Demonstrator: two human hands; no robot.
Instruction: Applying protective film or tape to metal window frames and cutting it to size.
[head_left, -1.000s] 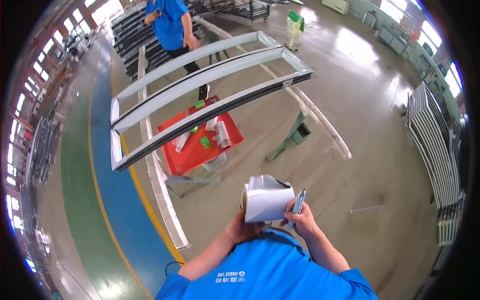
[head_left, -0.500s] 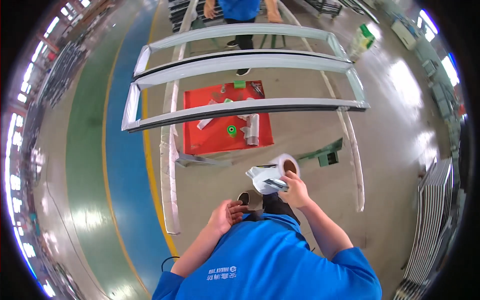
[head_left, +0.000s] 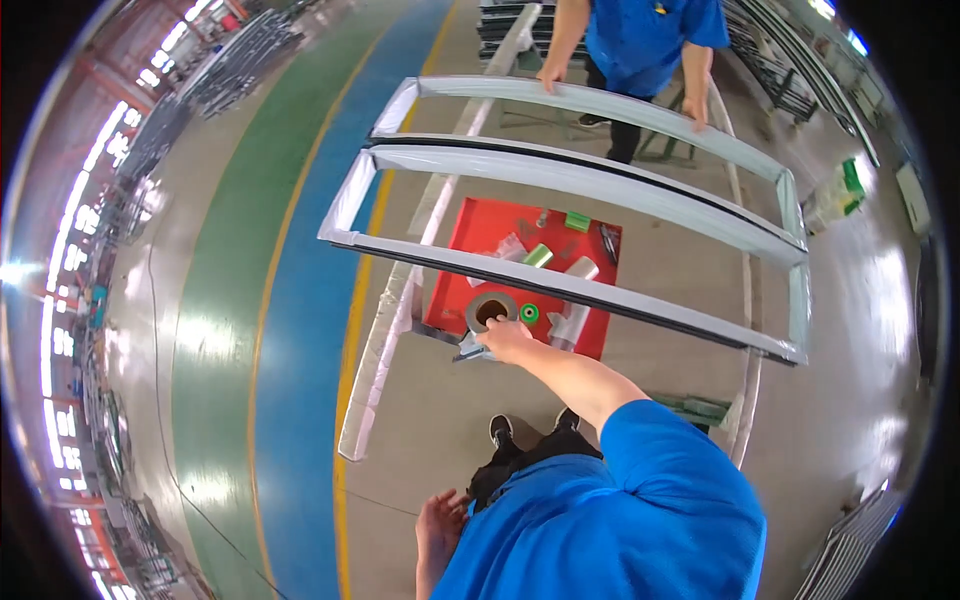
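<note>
Two bare hands in view. Right hand [head_left: 507,341] stretched out to the near edge of the red bench [head_left: 500,217], fingers closed at the core of one film roll [head_left: 477,312], can't tell if resting or lifted. Left hand [head_left: 443,520] low by the waist, fingers loosely curled, can't tell if holding anything. Any print on the green-and-white bag [head_left: 838,195] way too blurry to read. Three green items [head_left: 529,314] on the bench, plus pale wrapped stuff [head_left: 580,270] half hidden behind one white-wrapped frame [head_left: 570,184] with three long rails. One co-worker [head_left: 640,50], both hands on the far rail, head cut off.
</note>
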